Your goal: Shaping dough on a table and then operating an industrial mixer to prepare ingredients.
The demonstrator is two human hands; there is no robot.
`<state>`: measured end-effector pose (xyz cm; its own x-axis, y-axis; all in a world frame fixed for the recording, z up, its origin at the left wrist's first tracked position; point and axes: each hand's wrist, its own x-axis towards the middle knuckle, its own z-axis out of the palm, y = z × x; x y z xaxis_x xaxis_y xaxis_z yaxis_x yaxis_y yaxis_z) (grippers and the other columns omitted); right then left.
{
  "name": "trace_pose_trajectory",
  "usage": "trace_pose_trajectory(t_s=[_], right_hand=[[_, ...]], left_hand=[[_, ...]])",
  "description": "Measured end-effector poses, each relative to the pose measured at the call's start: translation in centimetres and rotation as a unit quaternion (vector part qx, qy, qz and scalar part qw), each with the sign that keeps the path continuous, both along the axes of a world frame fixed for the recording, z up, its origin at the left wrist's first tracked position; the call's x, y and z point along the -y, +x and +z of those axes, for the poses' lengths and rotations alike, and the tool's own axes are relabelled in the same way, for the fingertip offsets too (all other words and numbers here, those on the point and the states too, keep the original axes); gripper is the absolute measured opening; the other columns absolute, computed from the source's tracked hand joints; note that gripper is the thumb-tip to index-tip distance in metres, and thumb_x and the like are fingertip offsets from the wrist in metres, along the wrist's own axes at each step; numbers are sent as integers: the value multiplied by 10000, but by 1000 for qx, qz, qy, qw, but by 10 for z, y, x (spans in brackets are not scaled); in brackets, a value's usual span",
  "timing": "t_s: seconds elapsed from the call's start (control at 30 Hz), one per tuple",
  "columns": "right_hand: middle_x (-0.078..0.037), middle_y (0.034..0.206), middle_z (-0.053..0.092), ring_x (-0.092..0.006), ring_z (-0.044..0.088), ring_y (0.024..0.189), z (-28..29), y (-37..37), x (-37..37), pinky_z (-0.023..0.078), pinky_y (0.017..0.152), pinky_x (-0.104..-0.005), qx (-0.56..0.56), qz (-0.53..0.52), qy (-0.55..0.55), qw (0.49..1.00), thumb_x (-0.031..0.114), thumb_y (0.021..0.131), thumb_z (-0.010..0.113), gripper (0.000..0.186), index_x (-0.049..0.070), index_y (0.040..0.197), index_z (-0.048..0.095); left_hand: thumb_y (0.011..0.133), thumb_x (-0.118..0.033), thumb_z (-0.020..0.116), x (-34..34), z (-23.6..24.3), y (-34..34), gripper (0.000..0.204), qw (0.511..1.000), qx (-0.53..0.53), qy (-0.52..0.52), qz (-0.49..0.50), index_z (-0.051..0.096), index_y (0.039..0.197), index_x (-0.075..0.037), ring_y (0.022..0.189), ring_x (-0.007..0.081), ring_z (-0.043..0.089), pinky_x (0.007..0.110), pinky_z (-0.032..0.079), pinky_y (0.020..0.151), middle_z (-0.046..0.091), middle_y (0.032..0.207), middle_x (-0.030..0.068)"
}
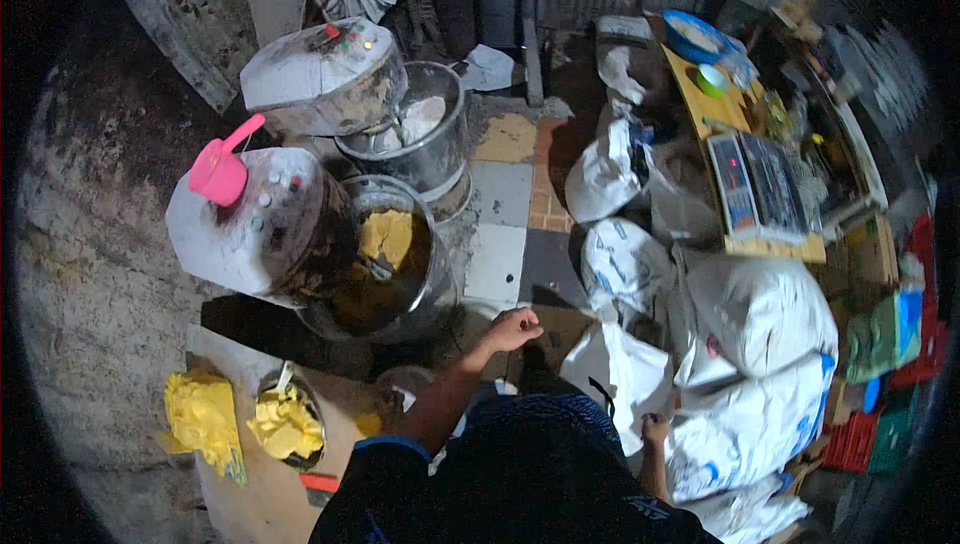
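My left hand [515,329] hangs in front of me above the floor, its fingers loosely curled with nothing seen in them. To its left stands a mixer's steel bowl [438,279] with a yellow mass [387,237] inside. Low on my right side, my right hand [654,429] is closed, with nothing visible in it. It is beside an upright white sack [620,374] and a stack of full white sacks [745,434]; whether it touches them I cannot tell.
A pink dipper [218,174] lies on the near mixer's top [250,229]. Behind it, a second mixer bowl [455,144] holds white powder. Yellow fat [288,424] fills a container on the board [265,509] at left. A scale [755,189] stands on the wooden table [700,94] at right.
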<state>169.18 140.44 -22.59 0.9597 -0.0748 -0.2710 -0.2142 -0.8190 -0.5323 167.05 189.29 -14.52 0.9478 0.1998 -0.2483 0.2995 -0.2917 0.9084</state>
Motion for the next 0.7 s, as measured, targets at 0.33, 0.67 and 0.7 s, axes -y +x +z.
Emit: trace_pose_trajectory(t_s=[0.33,0.67,0.7], right_hand=[[-121,674,596,-179,579,628,154,422,-365,448,604,-303,194,211,185,940,144,850,574,151,0,864,615],[-26,823,589,-73,542,759,121,522,-709,438,672,-227,91,455,291,837,44,866,581,47,20,906,580],[-36,820,596,-72,547,772,171,509,-751,441,682,-225,-2,511,212,833,40,858,595,52,14,902,585]], left_hand=[[801,-373,681,-192,19,111,454,995,-2,38,90,564,1052,-14,764,214,595,361,481,699,611,831,111],[764,-397,654,-496,183,293,698,762,154,492,392,389,1322,-72,1223,396,367,562,234,1015,340,1379,222],[760,-383,665,-535,181,279,752,744,165,491,422,353,1370,-75,1220,395,358,554,273,985,293,1426,229]])
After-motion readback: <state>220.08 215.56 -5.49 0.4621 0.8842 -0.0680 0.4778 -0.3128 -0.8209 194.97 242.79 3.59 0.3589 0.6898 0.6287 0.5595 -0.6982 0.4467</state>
